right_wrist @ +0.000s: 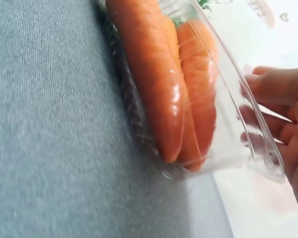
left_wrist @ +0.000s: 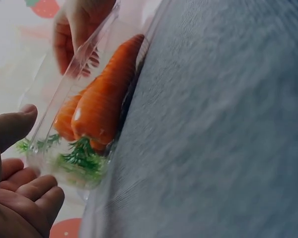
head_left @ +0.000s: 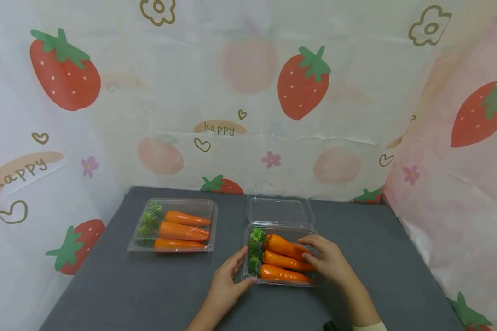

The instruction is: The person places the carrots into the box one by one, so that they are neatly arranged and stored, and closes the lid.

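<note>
Covering the table, a grey cloth (head_left: 149, 294) carries two clear boxes. The far-left box (head_left: 172, 225) of carrots is shut; the open box (head_left: 280, 255) holds three carrots (head_left: 285, 262), lid not yet closed. Left hand (head_left: 228, 278) cups its left end, fingers relaxed; right hand (head_left: 329, 262) rests spread fingers on its right rim.

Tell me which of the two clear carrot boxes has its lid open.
The right box, between both hands, is open: its lid lies flat behind it. The left box is closed.

Left hand (head_left: 228, 280) open, fingers relaxed; right hand (head_left: 329, 262) open, fingers spread forward.
</note>
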Action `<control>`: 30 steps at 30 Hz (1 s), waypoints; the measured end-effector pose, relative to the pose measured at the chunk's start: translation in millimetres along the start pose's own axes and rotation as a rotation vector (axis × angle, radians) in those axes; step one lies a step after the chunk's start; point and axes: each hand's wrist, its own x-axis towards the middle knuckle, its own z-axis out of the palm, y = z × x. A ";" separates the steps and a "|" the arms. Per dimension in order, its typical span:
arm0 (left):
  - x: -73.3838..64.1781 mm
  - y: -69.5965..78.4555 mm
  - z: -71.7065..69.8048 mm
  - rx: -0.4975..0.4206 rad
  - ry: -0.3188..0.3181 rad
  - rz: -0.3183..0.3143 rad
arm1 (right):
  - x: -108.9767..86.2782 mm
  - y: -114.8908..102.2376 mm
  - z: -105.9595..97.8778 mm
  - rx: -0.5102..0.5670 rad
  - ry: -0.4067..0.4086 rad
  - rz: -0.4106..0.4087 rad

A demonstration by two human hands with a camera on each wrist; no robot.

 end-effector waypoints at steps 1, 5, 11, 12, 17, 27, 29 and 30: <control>0.3 0.6 -1.4 0.004 -0.002 -0.001 | -1.1 0.3 -1.1 -0.004 0.009 -0.002; 2.5 4.9 -7.9 0.056 -0.006 -0.008 | -5.0 2.3 -6.8 -0.023 0.046 0.002; 10.3 12.3 -18.5 0.132 0.012 -0.009 | -7.5 9.6 -15.9 -0.074 0.084 -0.006; 12.0 13.4 -20.1 0.127 0.013 -0.008 | -7.6 11.2 -17.0 -0.079 0.093 -0.015; 23.8 21.2 -27.8 0.104 0.000 -0.034 | -6.7 16.4 -21.7 -0.105 0.149 -0.056; 61.1 28.0 -35.9 0.088 0.023 -0.081 | 4.8 19.2 -39.4 -0.028 0.126 0.086; 68.8 25.2 -35.9 0.069 0.036 -0.111 | 7.8 21.5 -41.8 -0.004 0.114 0.141; 72.4 24.2 -35.7 0.057 0.044 -0.128 | 9.5 22.8 -42.7 0.007 0.110 0.168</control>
